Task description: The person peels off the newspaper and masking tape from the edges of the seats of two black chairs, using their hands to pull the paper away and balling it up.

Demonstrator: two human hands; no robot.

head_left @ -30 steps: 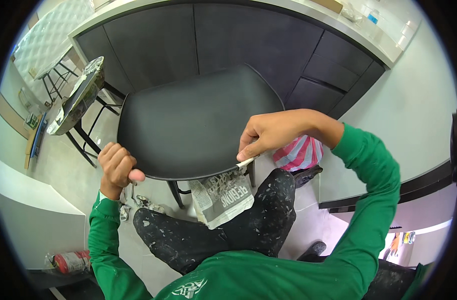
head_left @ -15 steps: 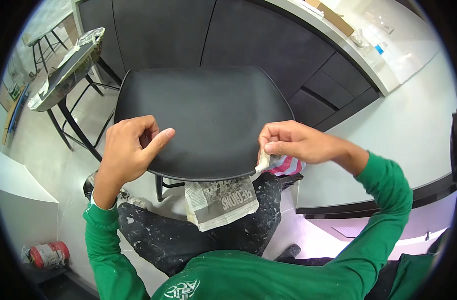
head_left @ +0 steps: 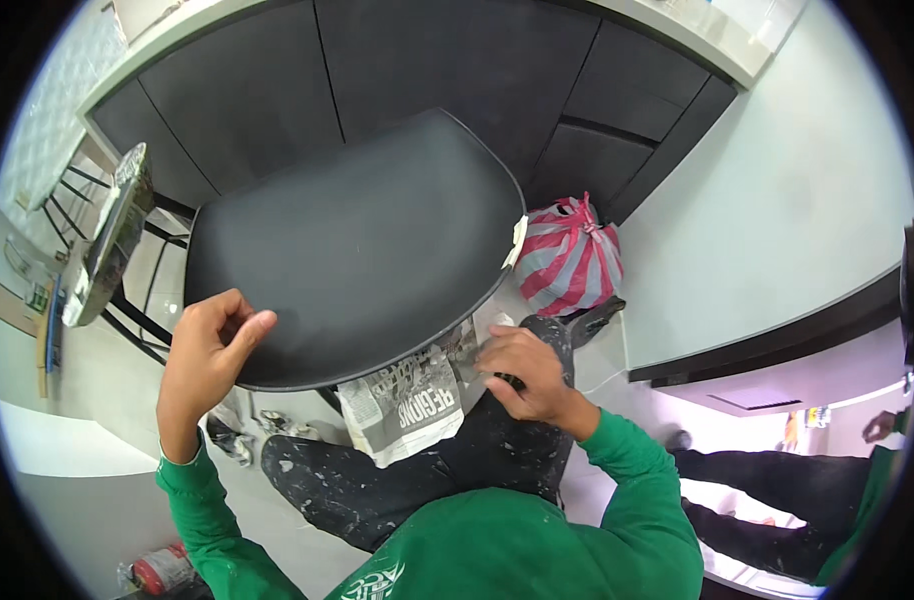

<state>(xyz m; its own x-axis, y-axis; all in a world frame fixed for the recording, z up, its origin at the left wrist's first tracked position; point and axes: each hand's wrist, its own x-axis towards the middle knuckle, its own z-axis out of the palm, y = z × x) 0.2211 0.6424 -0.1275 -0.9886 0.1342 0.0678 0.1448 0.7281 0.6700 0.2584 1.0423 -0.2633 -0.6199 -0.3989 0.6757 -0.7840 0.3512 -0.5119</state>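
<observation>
A black seat with a curved rim fills the middle of the view, turned slightly. At its front left edge is my left hand, fingers loosely curled and thumb held apart, with nothing seen between them. My right hand is in front of the seat's right side, fingers bent down against a newspaper sheet hanging below the front rim. A small dark thing shows under its thumb; I cannot make out what it is. Pale tape sticks along the seat's right edge.
Right of the seat stands a tied red-and-white striped bag. Dark cabinets curve behind. A partly covered stool is at the left. Another person's legs show at the lower right, and a red cylinder at the lower left.
The seat looks turned and shifted left in view. My right hand has left the seat's right edge, where pale tape now shows, and come down to the newspaper. The striped bag is fully visible.
</observation>
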